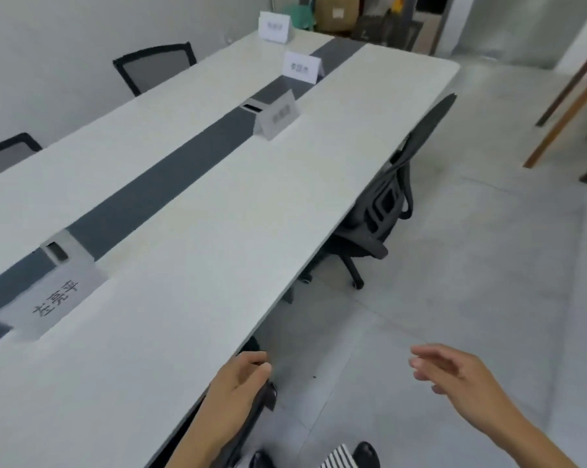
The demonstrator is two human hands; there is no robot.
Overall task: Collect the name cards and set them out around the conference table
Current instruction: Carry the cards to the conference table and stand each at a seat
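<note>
Four folded name cards stand along the table [190, 211]; the nearest card [49, 298] looks light and bendable, best pinched at its top fold. Left hand [241, 383] grips a chair back [263, 396]; right hand [454, 376] hangs empty, fingers loose.

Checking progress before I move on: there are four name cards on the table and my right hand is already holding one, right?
Not quite. The head view shows four name cards on the table, but your right hand is open and empty.
</note>
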